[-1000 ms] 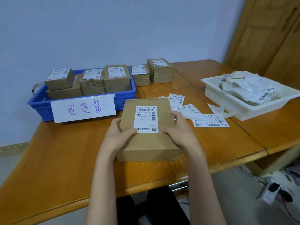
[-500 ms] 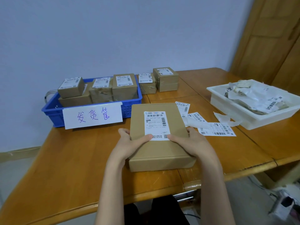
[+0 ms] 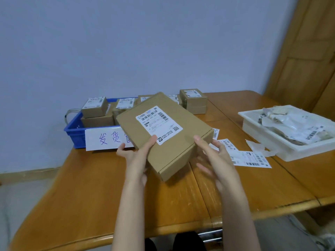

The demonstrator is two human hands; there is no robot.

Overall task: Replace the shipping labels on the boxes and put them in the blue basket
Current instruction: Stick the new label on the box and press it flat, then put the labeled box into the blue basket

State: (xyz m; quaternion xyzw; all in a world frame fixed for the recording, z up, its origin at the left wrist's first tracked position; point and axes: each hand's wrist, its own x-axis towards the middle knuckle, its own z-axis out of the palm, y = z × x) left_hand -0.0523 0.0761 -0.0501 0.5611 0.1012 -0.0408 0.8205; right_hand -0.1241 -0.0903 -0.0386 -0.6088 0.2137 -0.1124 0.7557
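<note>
A flat brown cardboard box [image 3: 174, 147] with a white shipping label [image 3: 159, 125] on top is lifted off the table and turned at an angle. My left hand [image 3: 137, 156] grips its near left corner, thumb on the label's edge. My right hand [image 3: 215, 158] is by the box's right side with fingers spread; I cannot tell whether it touches. Behind, the blue basket [image 3: 74, 131] holds several labelled boxes and carries a handwritten paper sign [image 3: 105, 139].
Small labelled boxes [image 3: 193, 100] are stacked on the table right of the basket. Loose labels [image 3: 250, 158] lie on the wooden table [image 3: 90, 192] right of my hands. A white tray [image 3: 268, 140] of peeled label scraps sits at the right. A wooden door stands behind it.
The box has been lifted from the table and rotated, moving toward the basket. My right hand has loosened from it and opened.
</note>
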